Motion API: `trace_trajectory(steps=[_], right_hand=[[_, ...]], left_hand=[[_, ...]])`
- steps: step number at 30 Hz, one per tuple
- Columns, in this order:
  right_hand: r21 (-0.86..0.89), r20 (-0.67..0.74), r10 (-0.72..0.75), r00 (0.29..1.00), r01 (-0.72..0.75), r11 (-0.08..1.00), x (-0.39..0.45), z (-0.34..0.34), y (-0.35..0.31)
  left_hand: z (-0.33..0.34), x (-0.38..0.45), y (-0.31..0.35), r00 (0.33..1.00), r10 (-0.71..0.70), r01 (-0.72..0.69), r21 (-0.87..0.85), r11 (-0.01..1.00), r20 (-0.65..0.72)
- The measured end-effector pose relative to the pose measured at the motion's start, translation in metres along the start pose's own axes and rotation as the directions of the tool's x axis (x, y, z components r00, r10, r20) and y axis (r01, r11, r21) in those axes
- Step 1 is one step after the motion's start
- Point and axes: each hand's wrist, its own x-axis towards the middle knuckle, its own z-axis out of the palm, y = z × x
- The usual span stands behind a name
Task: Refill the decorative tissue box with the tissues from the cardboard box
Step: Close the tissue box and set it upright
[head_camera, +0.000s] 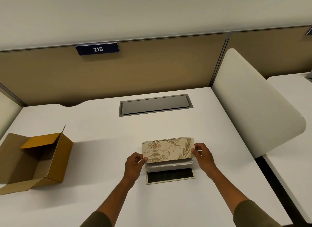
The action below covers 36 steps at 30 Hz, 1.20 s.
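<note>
The decorative tissue box cover [167,149], cream with gold ornament, is held just above the desk at centre. My left hand [135,165] grips its left end and my right hand [201,155] grips its right end. Under the cover a stack of white tissues [169,164] shows, resting on the box's flat base [170,175], which has a black inner face. The brown cardboard box [36,159] sits open at the left of the desk, and its visible inside looks empty.
The white desk [101,125] has a grey cable hatch [155,105] set in at the back. A tan partition with a "215" sign [97,49] stands behind. A white side divider [253,108] rises on the right.
</note>
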Motion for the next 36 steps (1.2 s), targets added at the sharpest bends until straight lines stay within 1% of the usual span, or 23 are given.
trace_trajectory(steps=[4,9,15,18,22,29,36], right_hand=[[-0.03,-0.002,0.0,1.0,0.0,1.0,-0.016,-0.002,0.014],[-0.063,-0.001,0.004,1.0,-0.004,0.998,-0.032,-0.004,0.03],[-0.1,0.014,0.013,1.0,-0.012,0.995,-0.045,-0.004,0.044],[-0.11,0.021,0.035,0.999,-0.033,0.993,-0.049,-0.004,0.052],[-0.134,0.035,0.064,0.997,-0.059,0.989,-0.053,-0.002,0.058],[-0.219,0.052,0.08,0.995,-0.067,0.973,-0.056,-0.004,0.062],[-0.289,0.029,0.104,0.994,-0.091,0.953,-0.058,0.001,0.063]], left_hand=[[-0.003,-0.017,-0.012,1.0,0.016,-0.016,0.019,1.0,0.006],[-0.005,-0.028,-0.028,0.999,0.022,-0.025,0.092,0.995,0.026],[-0.003,-0.033,-0.038,0.998,0.001,-0.013,0.206,0.979,0.057],[-0.001,-0.033,-0.043,0.999,-0.002,-0.011,0.259,0.966,0.048],[0.003,-0.035,-0.044,0.998,-0.05,0.032,0.316,0.948,0.048],[0.001,-0.038,-0.043,0.997,-0.061,0.032,0.422,0.906,0.054],[0.001,-0.04,-0.041,0.997,-0.051,0.008,0.571,0.821,0.06]])
